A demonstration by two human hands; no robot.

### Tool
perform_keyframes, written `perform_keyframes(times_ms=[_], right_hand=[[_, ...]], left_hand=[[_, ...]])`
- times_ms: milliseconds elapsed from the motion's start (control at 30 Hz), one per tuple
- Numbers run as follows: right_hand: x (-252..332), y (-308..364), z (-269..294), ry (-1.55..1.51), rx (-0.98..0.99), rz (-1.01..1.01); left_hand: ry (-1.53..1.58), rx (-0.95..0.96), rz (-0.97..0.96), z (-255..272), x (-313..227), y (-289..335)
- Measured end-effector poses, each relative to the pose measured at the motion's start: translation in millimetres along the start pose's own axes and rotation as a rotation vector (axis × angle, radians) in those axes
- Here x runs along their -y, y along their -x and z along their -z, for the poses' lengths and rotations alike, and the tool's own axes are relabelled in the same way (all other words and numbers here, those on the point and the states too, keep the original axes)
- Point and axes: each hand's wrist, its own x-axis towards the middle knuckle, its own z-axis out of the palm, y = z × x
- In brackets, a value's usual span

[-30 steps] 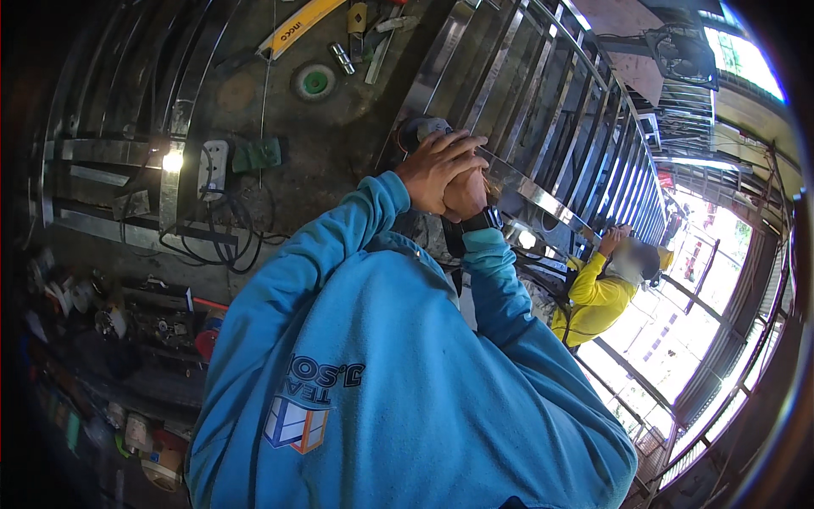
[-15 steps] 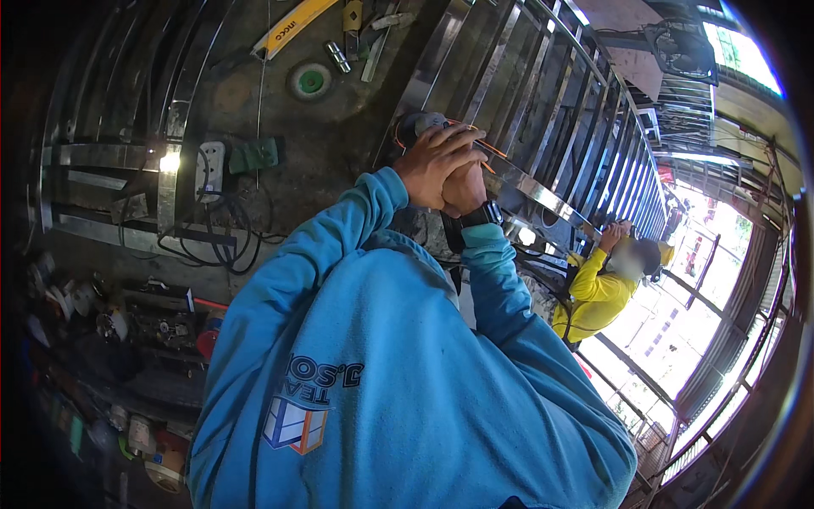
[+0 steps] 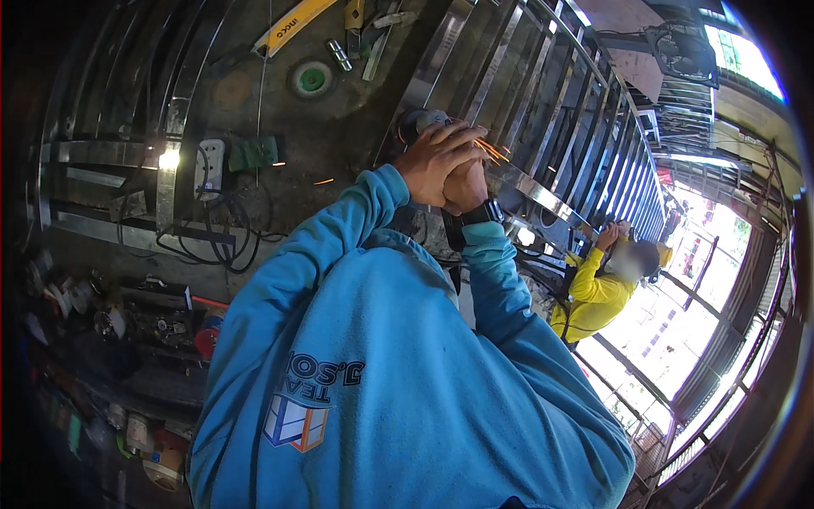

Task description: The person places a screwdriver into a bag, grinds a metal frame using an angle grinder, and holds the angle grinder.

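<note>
My left hand [image 3: 432, 161] and my right hand [image 3: 465, 187] are closed together around an angle grinder [image 3: 417, 125], the left lying partly over the right. Only the dark, rounded front of the grinder shows past my fingers; most of its body is hidden beneath my hands. Orange sparks [image 3: 492, 151] fly off just right of my fingertips. The grinder is against the near edge of a shiny metal frame [image 3: 543, 195] made of many parallel bars. Where the disc touches the metal cannot be seen.
On the floor lie a green-centred disc [image 3: 311, 80], a metal socket piece [image 3: 338, 55] and a yellow bar-shaped tool [image 3: 292, 25]. At left are a white power strip [image 3: 209, 168] with black cables and another metal frame [image 3: 170, 195]. A co-worker in yellow [image 3: 593, 297] works at right.
The sparks have grown from thin streaks to a brighter spray, and a few now fly across the floor at left. My hands stay almost in the same place.
</note>
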Motion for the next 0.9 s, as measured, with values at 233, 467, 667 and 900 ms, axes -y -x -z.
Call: perform_keyframes(times_ms=[233,467,667,900], right_hand=[[-2,-7,1,-0.004,0.053,-0.006],[2,2,-1,-0.013,0.102,-0.041],[5,5,-7,-0.040,0.029,-0.040],[22,10,2,-0.127,0.059,-0.103]], left_hand=[[0.024,0.001,0.010,-4,-4,8],[0.036,-0.006,0.010,-6,-6,9],[0.015,0.047,0.020,-5,-10,13],[0.019,0.040,0.037,-6,-17,26]])
